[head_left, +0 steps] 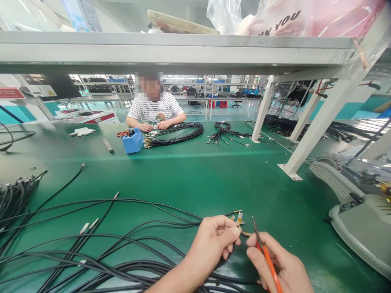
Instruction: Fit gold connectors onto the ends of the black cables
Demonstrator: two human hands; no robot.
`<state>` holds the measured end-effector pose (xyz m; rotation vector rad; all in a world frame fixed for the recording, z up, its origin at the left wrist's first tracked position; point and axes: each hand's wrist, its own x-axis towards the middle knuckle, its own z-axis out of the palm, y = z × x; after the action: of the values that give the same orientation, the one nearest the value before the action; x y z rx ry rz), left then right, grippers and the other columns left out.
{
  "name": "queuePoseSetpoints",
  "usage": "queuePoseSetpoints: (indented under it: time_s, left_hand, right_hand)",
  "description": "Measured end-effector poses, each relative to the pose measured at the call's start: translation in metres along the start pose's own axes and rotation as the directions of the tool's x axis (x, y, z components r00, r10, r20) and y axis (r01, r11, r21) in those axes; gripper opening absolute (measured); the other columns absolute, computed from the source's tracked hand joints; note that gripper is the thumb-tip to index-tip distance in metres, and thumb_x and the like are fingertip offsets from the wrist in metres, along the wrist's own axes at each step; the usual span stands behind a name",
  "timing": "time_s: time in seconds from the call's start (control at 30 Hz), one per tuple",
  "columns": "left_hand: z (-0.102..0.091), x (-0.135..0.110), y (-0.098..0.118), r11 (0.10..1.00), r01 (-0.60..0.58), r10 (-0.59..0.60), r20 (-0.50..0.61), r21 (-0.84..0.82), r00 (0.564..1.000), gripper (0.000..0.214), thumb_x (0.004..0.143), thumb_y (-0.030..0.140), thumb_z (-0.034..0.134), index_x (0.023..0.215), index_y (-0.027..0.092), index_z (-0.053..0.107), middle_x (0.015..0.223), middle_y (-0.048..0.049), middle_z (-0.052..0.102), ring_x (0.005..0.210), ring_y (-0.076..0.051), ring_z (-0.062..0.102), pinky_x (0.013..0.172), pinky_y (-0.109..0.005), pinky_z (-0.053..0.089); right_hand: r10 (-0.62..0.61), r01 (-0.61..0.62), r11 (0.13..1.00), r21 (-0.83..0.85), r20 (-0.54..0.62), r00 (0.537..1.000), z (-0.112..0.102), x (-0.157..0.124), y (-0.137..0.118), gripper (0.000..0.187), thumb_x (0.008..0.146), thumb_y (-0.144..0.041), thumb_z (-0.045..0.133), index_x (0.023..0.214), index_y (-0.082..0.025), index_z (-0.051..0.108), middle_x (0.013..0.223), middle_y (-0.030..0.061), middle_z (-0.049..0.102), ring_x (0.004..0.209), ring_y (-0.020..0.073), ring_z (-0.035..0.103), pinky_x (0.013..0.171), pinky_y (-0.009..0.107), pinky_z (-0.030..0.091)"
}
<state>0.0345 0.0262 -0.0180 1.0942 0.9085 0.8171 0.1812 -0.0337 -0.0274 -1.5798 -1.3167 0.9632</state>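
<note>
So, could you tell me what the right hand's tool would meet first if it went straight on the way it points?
The right hand holds an orange-handled tool pointing up and away. Just past its tip lies bare green mat; the cable ends sit slightly left of that line, though depth is unclear.

Green-matted work surface (pixel 195 179) spans the view; grey metal shelf (pixel 171 51) runs overhead, carried on white angled struts (pixel 317 126) bolted to the mat; plastic bags (pixel 293 16) lie on top of it. A person in a striped shirt (pixel 155 109) sits at the far side; blue box (pixel 132 140), white glove (pixel 82 131) and coiled black cable bundles (pixel 180 134) lie nearby. Grey machine (pixel 357 211) stands at right. Beyond, rows of workbenches (pixel 214 91) on a teal floor (pixel 244 109); lighting bright and even.
</note>
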Motion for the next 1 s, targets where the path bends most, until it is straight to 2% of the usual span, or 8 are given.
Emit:
queuePoseSetpoints:
  time_s: [0.17, 0.3, 0.37, 0.43, 0.5, 0.57, 0.83, 1.0]
  left_hand:
    - [-0.001, 0.000, 0.001, 1.000, -0.005, 0.005, -0.022, 0.003, 1.000, 0.033, 0.074, 0.041, 0.072, 0.074, 0.010, 0.064, 0.060, -0.0024, 0.062, 0.043, -0.004, 0.040, 0.039, -0.016, 0.032]
    - [-0.001, 0.001, 0.000, 1.000, 0.000, 0.000, -0.015, 0.011, 1.000, 0.034, 0.072, 0.041, 0.075, 0.074, 0.009, 0.065, 0.060, -0.0033, 0.063, 0.042, -0.004, 0.041, 0.039, -0.016, 0.033]
    - [-0.001, 0.002, -0.002, 1.000, -0.006, 0.006, -0.005, 0.018, 1.000, 0.032, 0.071, 0.040, 0.076, 0.074, 0.010, 0.065, 0.059, -0.0036, 0.064, 0.041, -0.005, 0.042, 0.038, -0.016, 0.034]
    - [-0.002, 0.003, -0.004, 1.000, -0.011, 0.011, 0.006, 0.017, 1.000, 0.031, 0.070, 0.039, 0.077, 0.073, 0.010, 0.066, 0.059, -0.0040, 0.065, 0.041, -0.005, 0.044, 0.037, -0.016, 0.036]
    - [-0.003, 0.004, -0.005, 1.000, -0.015, 0.015, 0.012, 0.008, 1.000, 0.029, 0.069, 0.036, 0.078, 0.072, 0.011, 0.065, 0.060, -0.0042, 0.066, 0.041, -0.006, 0.046, 0.037, -0.016, 0.037]
    - [-0.003, 0.004, -0.005, 1.000, -0.019, 0.019, 0.006, 0.005, 1.000, 0.027, 0.068, 0.034, 0.079, 0.070, 0.012, 0.064, 0.060, -0.0042, 0.067, 0.041, -0.006, 0.048, 0.037, -0.016, 0.038]
    - [0.000, 0.003, -0.006, 0.994, -0.042, 0.048, -0.053, 0.098, 0.997, 0.023, 0.067, 0.030, 0.077, 0.068, 0.011, 0.066, 0.057, -0.0027, 0.064, 0.040, -0.007, 0.048, 0.036, -0.016, 0.040]
    - [0.004, 0.001, -0.002, 0.988, -0.033, 0.045, -0.075, 0.152, 0.996, 0.021, 0.068, 0.029, 0.075, 0.069, 0.010, 0.065, 0.053, -0.0011, 0.060, 0.040, -0.007, 0.047, 0.037, -0.018, 0.041]
  right_hand:
    - [-0.009, -0.046, 0.890, -0.454, -0.117, 0.993, -0.039, 0.016, 0.019, 0.054, 0.075, -0.054, 0.060, 0.122, -0.030, 0.054, 0.080, 0.0017, 0.071, 0.063, 0.0229, 0.065, 0.058, 0.031, 0.053]
    - [-0.180, 0.002, 0.779, -0.627, -0.221, 0.959, -0.053, 0.019, 0.021, 0.050, 0.079, -0.053, 0.047, 0.118, -0.026, 0.062, 0.112, 0.0116, 0.071, 0.100, 0.0364, 0.064, 0.077, 0.049, 0.053]
    - [-0.149, 0.024, 0.869, -0.494, -0.214, 0.965, -0.044, 0.018, 0.012, 0.044, 0.079, -0.052, 0.048, 0.109, -0.026, 0.067, 0.115, 0.0119, 0.070, 0.101, 0.0356, 0.065, 0.083, 0.050, 0.052]
    - [-0.004, -0.012, 0.982, -0.190, -0.085, 0.996, -0.031, 0.020, 0.001, 0.039, 0.077, -0.048, 0.056, 0.105, -0.024, 0.067, 0.107, 0.0114, 0.074, 0.089, 0.0298, 0.069, 0.081, 0.043, 0.055]
    - [0.068, -0.075, 0.992, 0.101, 0.069, 0.995, -0.018, 0.024, -0.009, 0.035, 0.075, -0.043, 0.064, 0.102, -0.020, 0.066, 0.098, 0.0102, 0.077, 0.085, 0.0249, 0.071, 0.081, 0.034, 0.056]
    - [0.076, -0.106, 0.961, 0.254, 0.126, 0.989, -0.010, 0.027, -0.015, 0.032, 0.076, -0.039, 0.067, 0.101, -0.019, 0.065, 0.091, 0.0078, 0.078, 0.082, 0.0215, 0.072, 0.080, 0.028, 0.056]
    - [0.101, -0.121, 0.941, 0.315, 0.081, 0.992, -0.009, 0.027, -0.008, 0.031, 0.074, -0.034, 0.072, 0.100, -0.018, 0.065, 0.078, 0.0034, 0.079, 0.072, 0.0174, 0.072, 0.068, 0.021, 0.055]
    - [0.107, -0.093, 0.962, 0.257, -0.039, 0.994, -0.002, 0.025, -0.010, 0.025, 0.071, -0.031, 0.072, 0.091, -0.019, 0.063, 0.067, 0.0002, 0.077, 0.064, 0.0162, 0.070, 0.061, 0.020, 0.053]
